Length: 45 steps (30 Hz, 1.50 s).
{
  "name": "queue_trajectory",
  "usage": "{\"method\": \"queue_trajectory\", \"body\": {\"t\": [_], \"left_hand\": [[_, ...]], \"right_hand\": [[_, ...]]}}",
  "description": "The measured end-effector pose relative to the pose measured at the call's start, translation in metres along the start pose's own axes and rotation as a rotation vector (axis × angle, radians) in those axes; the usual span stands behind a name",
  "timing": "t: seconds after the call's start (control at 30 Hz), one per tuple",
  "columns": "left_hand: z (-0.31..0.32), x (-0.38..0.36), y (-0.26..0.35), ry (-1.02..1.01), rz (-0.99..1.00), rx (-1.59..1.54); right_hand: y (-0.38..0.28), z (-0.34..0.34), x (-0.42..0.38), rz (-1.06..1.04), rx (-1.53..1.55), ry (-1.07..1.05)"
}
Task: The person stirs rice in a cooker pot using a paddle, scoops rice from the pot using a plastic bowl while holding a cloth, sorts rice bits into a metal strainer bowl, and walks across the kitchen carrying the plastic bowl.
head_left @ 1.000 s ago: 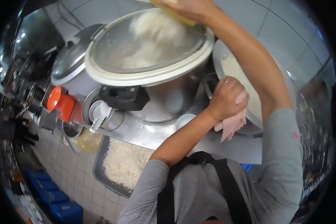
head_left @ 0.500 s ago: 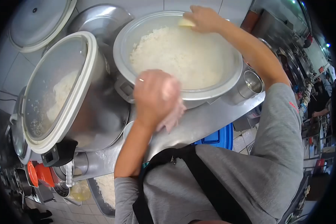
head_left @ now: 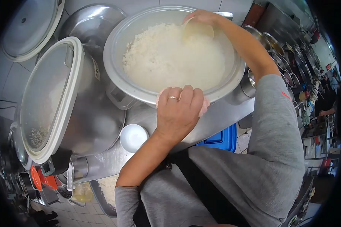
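Note:
A big round pot [head_left: 119,81] full of white cooked rice [head_left: 166,56] stands on a steel counter. My right hand [head_left: 202,17] is at the pot's far rim, shut on a pale rice paddle [head_left: 197,29] whose blade lies in the rice. My left hand [head_left: 178,109] presses a pink cloth [head_left: 204,106] against the pot's near rim. A ring is on one finger.
A large rice cooker [head_left: 91,117] with its glass lid [head_left: 45,94] tipped open stands to the left. A small white bowl [head_left: 133,137] sits on the counter [head_left: 223,113]. Steel cups [head_left: 250,85] stand at right, a blue bin [head_left: 219,139] and a tray of rice [head_left: 108,189] below.
The view swung from the left cooker to the rice pot. My right hand brought the paddle down into the rice, and my left hand moved the cloth onto the pot's near rim.

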<state>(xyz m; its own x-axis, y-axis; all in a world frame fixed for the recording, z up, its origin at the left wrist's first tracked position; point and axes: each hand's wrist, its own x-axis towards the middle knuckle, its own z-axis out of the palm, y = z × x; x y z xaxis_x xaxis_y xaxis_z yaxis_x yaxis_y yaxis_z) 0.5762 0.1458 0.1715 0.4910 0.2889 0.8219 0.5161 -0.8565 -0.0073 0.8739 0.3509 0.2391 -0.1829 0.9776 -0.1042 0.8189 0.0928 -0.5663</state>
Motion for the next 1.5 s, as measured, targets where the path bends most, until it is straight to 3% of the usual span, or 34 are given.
{"method": "queue_trajectory", "body": {"t": [0.13, 0.2, 0.33, 0.4, 0.5, 0.53, 0.6, 0.7, 0.87, 0.93, 1.0, 1.17, 1.23, 1.3, 1.33, 1.4, 1.43, 1.5], "left_hand": [[-0.002, 0.002, 0.003, 0.000, -0.037, -0.049], [-0.004, 0.002, 0.002, 0.019, -0.045, -0.050], [-0.012, 0.003, 0.000, -0.071, -0.067, -0.103], [-0.013, 0.003, 0.002, -0.090, -0.064, -0.120], [-0.015, 0.001, 0.003, -0.165, -0.090, -0.111], [-0.015, 0.001, 0.003, -0.155, -0.086, -0.106], [-0.015, 0.001, 0.002, -0.144, -0.089, -0.087], [-0.013, 0.000, 0.003, -0.111, -0.106, -0.070], [-0.013, 0.001, 0.004, -0.072, -0.108, -0.149], [-0.014, 0.001, 0.005, -0.087, -0.108, -0.170], [-0.016, 0.001, 0.003, -0.100, -0.113, -0.183], [-0.024, -0.005, -0.020, 0.012, -0.153, -0.437], [-0.033, -0.007, -0.042, 0.135, -0.250, -0.409], [-0.039, -0.012, -0.070, 0.243, -0.452, -0.437], [-0.039, -0.014, -0.082, 0.240, -0.449, -0.438], [-0.035, -0.013, -0.100, 0.248, -0.499, -0.486], [-0.033, -0.014, -0.102, 0.251, -0.498, -0.482], [-0.028, -0.016, -0.104, 0.205, -0.468, -0.491]], "right_hand": [[0.014, 0.000, -0.012, -0.060, 0.094, -0.081], [0.019, 0.002, -0.022, -0.227, 0.167, -0.106], [0.022, 0.010, -0.035, -0.170, 0.072, -0.084], [0.049, 0.020, -0.027, -0.322, 0.039, -0.166], [0.060, 0.026, -0.042, -0.252, 0.028, -0.123], [0.055, 0.026, -0.046, -0.253, 0.026, -0.122], [0.034, 0.025, -0.056, -0.214, 0.204, -0.355], [0.017, 0.025, -0.056, -0.265, -0.030, -0.390], [-0.051, 0.034, -0.077, -0.185, -0.054, -0.376], [-0.057, 0.036, -0.076, -0.097, -0.070, -0.406], [-0.050, 0.037, -0.068, -0.159, 0.026, -0.427], [-0.042, 0.037, -0.067, 0.023, 0.239, -0.332], [-0.035, 0.034, -0.069, 0.046, 0.316, -0.286], [-0.028, 0.029, -0.068, 0.127, 0.586, -0.223], [-0.023, 0.025, -0.069, 0.127, 0.590, -0.220], [-0.015, 0.012, -0.069, 0.142, 0.665, 0.004], [-0.012, 0.004, -0.067, 0.138, 0.663, 0.002], [-0.004, -0.015, -0.065, 0.039, 0.454, 0.255]]}}
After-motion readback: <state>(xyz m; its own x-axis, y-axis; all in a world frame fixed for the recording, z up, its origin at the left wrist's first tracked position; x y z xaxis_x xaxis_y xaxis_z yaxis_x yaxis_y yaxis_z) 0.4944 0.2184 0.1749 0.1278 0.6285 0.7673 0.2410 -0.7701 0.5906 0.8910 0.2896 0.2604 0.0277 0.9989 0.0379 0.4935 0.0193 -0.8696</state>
